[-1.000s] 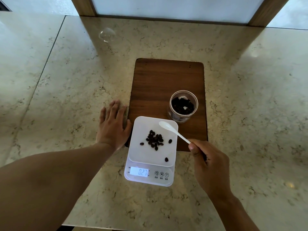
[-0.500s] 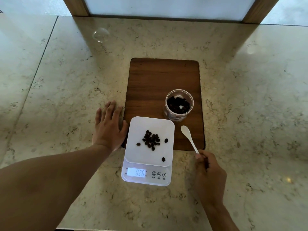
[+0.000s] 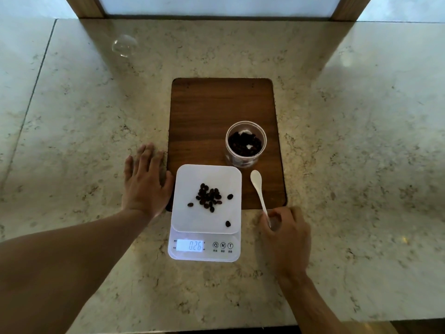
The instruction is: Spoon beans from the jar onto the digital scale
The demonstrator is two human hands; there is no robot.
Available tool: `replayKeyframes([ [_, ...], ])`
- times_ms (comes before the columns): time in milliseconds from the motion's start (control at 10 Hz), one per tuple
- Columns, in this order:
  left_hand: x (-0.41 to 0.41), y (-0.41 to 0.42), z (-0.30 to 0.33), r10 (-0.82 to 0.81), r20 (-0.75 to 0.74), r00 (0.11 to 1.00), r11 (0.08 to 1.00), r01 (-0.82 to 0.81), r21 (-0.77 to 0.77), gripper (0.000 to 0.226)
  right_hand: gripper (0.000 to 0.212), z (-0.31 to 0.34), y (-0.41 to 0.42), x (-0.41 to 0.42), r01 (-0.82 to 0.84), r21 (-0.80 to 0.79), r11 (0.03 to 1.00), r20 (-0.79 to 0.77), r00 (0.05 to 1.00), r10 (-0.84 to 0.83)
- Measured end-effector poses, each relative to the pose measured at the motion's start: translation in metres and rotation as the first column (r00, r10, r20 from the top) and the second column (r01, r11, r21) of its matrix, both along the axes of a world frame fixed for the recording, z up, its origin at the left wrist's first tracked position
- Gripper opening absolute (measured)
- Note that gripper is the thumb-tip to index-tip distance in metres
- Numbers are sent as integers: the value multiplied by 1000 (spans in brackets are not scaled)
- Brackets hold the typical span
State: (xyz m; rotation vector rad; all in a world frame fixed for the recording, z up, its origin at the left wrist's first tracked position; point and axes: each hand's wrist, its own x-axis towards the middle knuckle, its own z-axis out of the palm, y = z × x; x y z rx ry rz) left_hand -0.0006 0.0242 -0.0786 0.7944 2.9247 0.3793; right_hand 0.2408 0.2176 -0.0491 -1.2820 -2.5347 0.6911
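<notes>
A white digital scale (image 3: 185, 220) sits at the near edge of a wooden board (image 3: 216, 109), its lit display reading 0.26. A small heap of dark beans (image 3: 209, 197) lies on its platform, with a few strays around it. Behind it to the right stands an open clear jar (image 3: 245, 143) holding more dark beans. My right hand (image 3: 286, 233) grips the handle end of a white spoon (image 3: 258, 189), whose empty bowl rests low over the board beside the scale. My left hand (image 3: 144, 184) lies flat on the counter, fingers spread, touching the scale's left side.
The marble counter (image 3: 361, 165) stretches wide on both sides. A clear round lid-like object (image 3: 124, 45) lies at the far left. Wooden posts and a pale panel stand along the back edge. The counter's front edge runs just below my forearms.
My right hand has drawn the spoon off the scale, down and to the right, so its bowl now sits beside the platform. The display dropped from 0.27 to 0.26. My left hand stayed put.
</notes>
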Motion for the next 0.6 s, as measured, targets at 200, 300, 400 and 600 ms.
replayKeyframes([
  [200,1,1,0,3,-3,1000,1000,-3,9,62,13,-1,-4,1,3,-3,1000,-19,1000,-3],
  [300,0,1,-1,-1,0,1000,1000,1,-3,62,14,-3,-3,1,-1,-22,1000,-9,1000,1],
  [400,-1,1,-4,0,-6,1000,1000,0,3,63,17,-5,1,-1,-5,-42,999,16,1000,5],
  [600,2,0,6,5,37,999,1000,-4,-14,63,31,14,6,-11,-92,-112,989,109,989,104],
])
